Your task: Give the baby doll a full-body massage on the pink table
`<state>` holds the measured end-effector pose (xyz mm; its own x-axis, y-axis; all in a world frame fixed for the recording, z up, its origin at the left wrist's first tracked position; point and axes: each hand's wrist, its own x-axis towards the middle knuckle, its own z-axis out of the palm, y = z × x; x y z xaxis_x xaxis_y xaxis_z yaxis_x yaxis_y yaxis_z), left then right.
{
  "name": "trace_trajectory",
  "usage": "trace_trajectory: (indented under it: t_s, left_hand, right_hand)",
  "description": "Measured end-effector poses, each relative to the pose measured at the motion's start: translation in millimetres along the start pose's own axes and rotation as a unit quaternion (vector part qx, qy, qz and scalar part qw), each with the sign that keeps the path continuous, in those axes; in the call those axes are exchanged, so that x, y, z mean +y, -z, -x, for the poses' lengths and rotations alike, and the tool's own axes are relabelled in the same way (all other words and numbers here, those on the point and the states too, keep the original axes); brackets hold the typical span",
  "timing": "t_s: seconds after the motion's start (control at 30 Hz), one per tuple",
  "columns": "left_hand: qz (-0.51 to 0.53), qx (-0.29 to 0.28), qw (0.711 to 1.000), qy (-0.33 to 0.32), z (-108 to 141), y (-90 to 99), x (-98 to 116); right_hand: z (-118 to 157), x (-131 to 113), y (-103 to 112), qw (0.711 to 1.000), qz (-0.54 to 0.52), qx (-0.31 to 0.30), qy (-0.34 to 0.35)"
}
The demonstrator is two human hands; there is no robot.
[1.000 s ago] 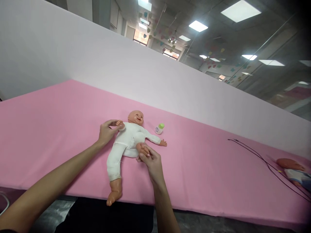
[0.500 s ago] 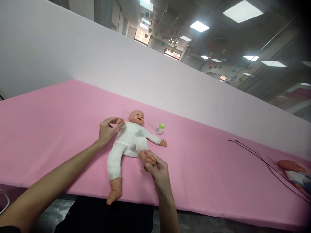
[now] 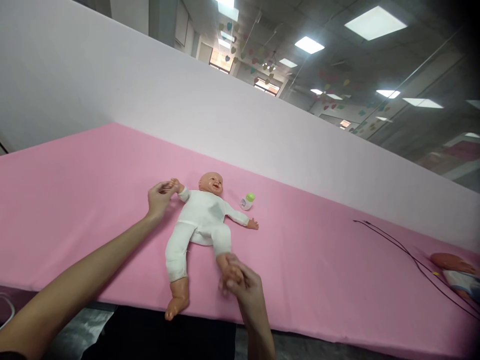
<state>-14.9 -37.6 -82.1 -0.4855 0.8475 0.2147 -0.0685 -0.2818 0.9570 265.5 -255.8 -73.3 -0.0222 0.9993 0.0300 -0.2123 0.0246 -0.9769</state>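
Note:
A baby doll (image 3: 204, 210) in a white suit lies face up on a pink mat (image 3: 307, 250), its head toward the wall. My left hand (image 3: 160, 196) grips the doll's hand on the left side, that arm bent out beside its head. With my right hand (image 3: 243, 282) I hold the doll's foot on the right side, that leg stretched toward the mat's front edge. The doll's other leg lies straight, its foot reaching the front edge, and its other arm rests out to the right. Near that arm stands a small white bottle with a green cap (image 3: 248, 201).
A white padded wall (image 3: 225, 120) runs along the back of the mat. At the far right lies a second doll (image 3: 455, 272), with a thin black cord (image 3: 405, 249) beside it. A metal loop (image 3: 9, 310) shows at the lower left.
The doll's held hand has moved outward to the left with my left hand. My right hand has come down toward the front edge, and the held leg is now straighter.

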Motion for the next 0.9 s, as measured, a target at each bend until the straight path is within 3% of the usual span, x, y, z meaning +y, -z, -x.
trace_trajectory:
  t_s: [0.1,0.2,0.27,0.37,0.47,0.57,0.63,0.7,0.8,0.9]
  left_hand:
    - [0.052,0.103,0.985,0.127,-20.0,9.1,-9.3]
    - [0.057,0.123,0.98,0.145,-24.5,11.2,-7.0]
    - [0.03,0.076,0.994,0.079,-15.5,6.8,1.9]
    - [-0.048,-0.056,0.995,-0.069,10.4,-2.8,15.7]
    - [-0.15,-0.205,0.945,-0.207,34.8,-8.2,19.2]
    - [-0.204,-0.266,0.903,-0.27,44.0,-8.2,15.7]
    - [-0.209,-0.259,0.907,-0.26,40.8,-6.7,14.2]
    - [-0.19,-0.229,0.928,-0.224,32.0,-4.3,14.0]
    - [-0.143,-0.138,0.967,-0.159,11.7,2.3,11.9]
    - [-0.155,-0.049,0.982,-0.102,-12.1,14.9,4.5]
  right_hand:
    - [40.5,38.7,25.3,0.999,-0.021,-0.019,-0.038]
    - [50.3,51.2,27.4,0.999,-0.029,0.016,-0.031]
    - [38.0,35.3,16.7,0.999,-0.026,0.031,-0.014]
    - [-0.8,-5.0,-8.2,1.0,0.012,0.021,0.002]
    - [-49.1,-27.3,-33.2,0.999,0.036,0.003,0.006]
    - [-85.8,-23.8,-49.3,0.999,0.021,0.021,0.015]
    - [-92.6,-19.8,-52.1,0.999,0.012,0.036,0.022]
    - [-81.2,-20.4,-47.7,0.999,0.014,0.043,0.028]
    - [-37.0,-20.3,-28.6,0.999,0.021,0.034,0.032]
    - [17.7,1.1,-1.4,0.999,-0.004,-0.03,0.026]
